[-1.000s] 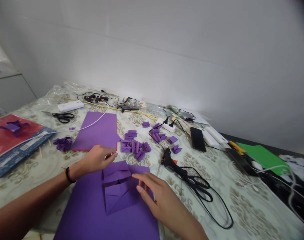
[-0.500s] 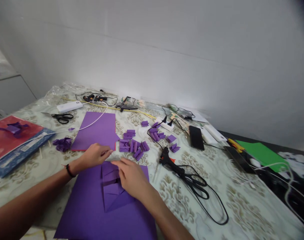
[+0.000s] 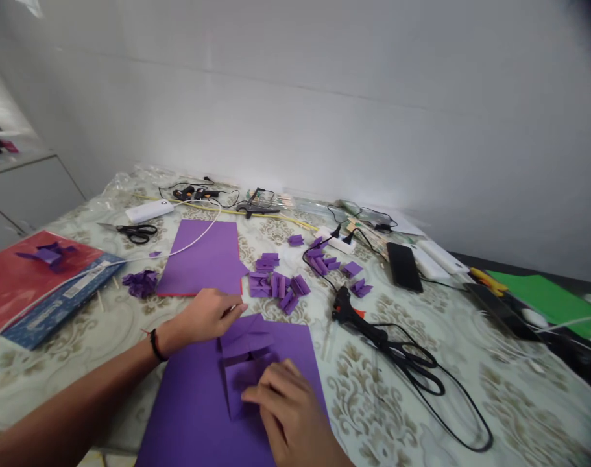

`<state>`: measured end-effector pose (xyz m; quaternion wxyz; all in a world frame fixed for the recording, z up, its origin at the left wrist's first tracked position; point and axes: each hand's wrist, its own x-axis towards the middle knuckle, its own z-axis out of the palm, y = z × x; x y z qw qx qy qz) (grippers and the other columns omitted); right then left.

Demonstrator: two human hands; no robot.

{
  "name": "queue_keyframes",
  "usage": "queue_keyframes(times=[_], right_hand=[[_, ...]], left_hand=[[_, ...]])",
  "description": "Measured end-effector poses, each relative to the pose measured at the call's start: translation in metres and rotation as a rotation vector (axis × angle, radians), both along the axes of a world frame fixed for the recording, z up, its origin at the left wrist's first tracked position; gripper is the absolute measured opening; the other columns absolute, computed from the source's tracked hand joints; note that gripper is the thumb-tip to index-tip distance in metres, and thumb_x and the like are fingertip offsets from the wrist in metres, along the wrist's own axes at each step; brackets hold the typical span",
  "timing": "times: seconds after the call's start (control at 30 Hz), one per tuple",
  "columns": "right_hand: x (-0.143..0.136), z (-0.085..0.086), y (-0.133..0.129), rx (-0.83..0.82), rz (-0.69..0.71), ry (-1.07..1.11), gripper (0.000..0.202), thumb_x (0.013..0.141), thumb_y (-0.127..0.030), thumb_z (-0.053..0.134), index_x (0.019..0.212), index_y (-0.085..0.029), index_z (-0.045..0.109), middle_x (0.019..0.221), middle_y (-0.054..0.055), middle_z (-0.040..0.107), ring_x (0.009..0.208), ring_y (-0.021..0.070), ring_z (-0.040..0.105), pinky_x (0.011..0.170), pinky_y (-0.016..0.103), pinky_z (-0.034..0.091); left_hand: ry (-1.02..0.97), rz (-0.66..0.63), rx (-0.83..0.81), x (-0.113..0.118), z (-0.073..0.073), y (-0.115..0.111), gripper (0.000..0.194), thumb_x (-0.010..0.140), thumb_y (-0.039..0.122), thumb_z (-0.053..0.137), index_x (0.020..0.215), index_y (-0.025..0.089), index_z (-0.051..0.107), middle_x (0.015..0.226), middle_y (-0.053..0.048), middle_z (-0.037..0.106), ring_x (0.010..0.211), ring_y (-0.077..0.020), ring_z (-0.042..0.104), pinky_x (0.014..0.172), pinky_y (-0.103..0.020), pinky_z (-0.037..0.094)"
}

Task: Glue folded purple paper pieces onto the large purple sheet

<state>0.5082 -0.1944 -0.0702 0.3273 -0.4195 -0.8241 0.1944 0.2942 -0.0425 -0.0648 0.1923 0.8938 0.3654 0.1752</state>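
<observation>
A folded purple paper piece (image 3: 244, 379) with flaps lies on a large purple sheet (image 3: 188, 402) at the table's near edge. At its upper left is my left hand (image 3: 200, 318), fingers curled together with the thumb alongside; whether anything is between them is hidden. My right hand (image 3: 295, 412) is over the folded piece's lower right, fingers bent but apart, a fingertip touching the paper's surface. Several small rolled purple paper pieces (image 3: 279, 284) are grouped beyond the hands. Behind my left hand lies another purple sheet (image 3: 198, 256) with red showing along its edges.
Right of the sheets are a black glue gun (image 3: 348, 308) and black-handled scissors (image 3: 416, 363), with a looping cable. Further right lies a phone (image 3: 405, 266). A crumpled purple paper (image 3: 140, 283) and a red and blue packet (image 3: 56, 298) are at left. A power strip (image 3: 337, 240) stands near the wall.
My right hand has moved down from the folded piece's top to its lower part, fingers now bent. My left hand stays near the top edge. The view has shifted slightly left.
</observation>
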Motion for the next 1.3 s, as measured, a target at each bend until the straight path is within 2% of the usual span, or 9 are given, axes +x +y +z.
queue_keyframes(times=[0.2, 0.27, 0.37, 0.47, 0.57, 0.73, 0.9, 1.13, 1.3], right_hand=[[0.035, 0.02, 0.008, 0.036, -0.081, 0.112, 0.037, 0.097, -0.004, 0.045, 0.109, -0.024, 0.073, 0.078, 0.001, 0.07, 0.073, 0.0162, 0.067, 0.07, 0.028, 0.053], [0.049, 0.028, 0.019, -0.011, -0.128, 0.088, 0.034, 0.1, -0.009, 0.047, 0.111, -0.025, 0.075, 0.082, 0.001, 0.073, 0.075, 0.0159, 0.07, 0.07, 0.026, 0.055], [0.069, 0.037, 0.046, -0.057, -0.243, 0.006, 0.029, 0.104, -0.021, 0.05, 0.117, -0.024, 0.075, 0.096, 0.004, 0.078, 0.083, 0.0183, 0.074, 0.075, 0.028, 0.058], [0.084, 0.036, 0.082, -0.034, -0.398, -0.113, 0.033, 0.104, -0.023, 0.046, 0.124, -0.022, 0.073, 0.112, 0.009, 0.078, 0.095, 0.0232, 0.076, 0.079, 0.032, 0.059], [0.09, 0.026, 0.11, -0.045, -0.511, -0.259, 0.036, 0.099, -0.016, 0.048, 0.125, -0.018, 0.073, 0.118, 0.013, 0.079, 0.102, 0.0279, 0.076, 0.087, 0.038, 0.058], [0.083, 0.019, 0.121, -0.164, -0.343, -0.35, 0.04, 0.094, -0.009, 0.048, 0.118, -0.024, 0.077, 0.108, 0.006, 0.081, 0.091, 0.0243, 0.077, 0.082, 0.035, 0.056], [0.077, 0.026, 0.136, -0.145, -0.41, -0.287, 0.038, 0.097, -0.013, 0.047, 0.122, -0.022, 0.075, 0.113, 0.008, 0.081, 0.097, 0.0253, 0.076, 0.088, 0.036, 0.055], [0.072, 0.024, 0.161, -0.129, -0.395, -0.295, 0.033, 0.098, -0.014, 0.049, 0.115, -0.021, 0.076, 0.114, 0.006, 0.081, 0.101, 0.024, 0.076, 0.088, 0.033, 0.054], [0.059, 0.022, 0.179, -0.098, -0.35, -0.331, 0.037, 0.098, -0.014, 0.049, 0.126, -0.021, 0.074, 0.115, 0.008, 0.081, 0.099, 0.024, 0.076, 0.087, 0.033, 0.054]], left_hand=[[-0.041, -0.148, -0.119, 0.012, 0.024, -0.022, 0.041, 0.106, 0.03, 0.048, 0.07, 0.017, 0.061, 0.061, 0.001, 0.06, 0.055, -0.0114, 0.051, 0.058, -0.023, 0.035], [-0.141, -0.221, -0.287, 0.015, 0.035, -0.034, 0.034, 0.107, 0.028, 0.048, 0.083, 0.017, 0.069, 0.074, 0.0, 0.07, 0.065, -0.012, 0.06, 0.065, -0.021, 0.041], [-0.149, -0.248, -0.326, 0.016, 0.042, -0.044, 0.026, 0.106, 0.029, 0.051, 0.098, 0.018, 0.073, 0.085, -0.002, 0.074, 0.073, -0.0142, 0.064, 0.072, -0.023, 0.043], [-0.135, -0.202, -0.307, 0.012, 0.036, -0.043, 0.027, 0.107, 0.029, 0.05, 0.098, 0.018, 0.074, 0.087, -0.004, 0.075, 0.077, -0.0161, 0.066, 0.074, -0.025, 0.044], [-0.154, -0.128, -0.298, 0.008, 0.025, -0.039, 0.032, 0.108, 0.032, 0.047, 0.093, 0.018, 0.072, 0.084, -0.003, 0.074, 0.075, -0.0158, 0.066, 0.073, -0.025, 0.043], [-0.119, -0.079, -0.288, 0.004, 0.012, -0.038, 0.039, 0.109, 0.037, 0.044, 0.083, 0.018, 0.066, 0.074, -0.001, 0.067, 0.069, -0.0144, 0.06, 0.068, -0.025, 0.041], [-0.1, -0.093, -0.276, 0.006, 0.008, -0.043, 0.038, 0.109, 0.037, 0.043, 0.087, 0.019, 0.068, 0.077, -0.002, 0.07, 0.071, -0.0153, 0.062, 0.07, -0.025, 0.042], [-0.103, -0.091, -0.237, 0.009, 0.008, -0.046, 0.037, 0.109, 0.036, 0.043, 0.088, 0.02, 0.068, 0.079, -0.002, 0.073, 0.073, -0.0165, 0.067, 0.071, -0.025, 0.044], [-0.067, -0.093, -0.215, 0.01, 0.005, -0.046, 0.037, 0.108, 0.033, 0.043, 0.085, 0.02, 0.068, 0.076, -0.002, 0.072, 0.072, -0.0164, 0.067, 0.07, -0.025, 0.044]])
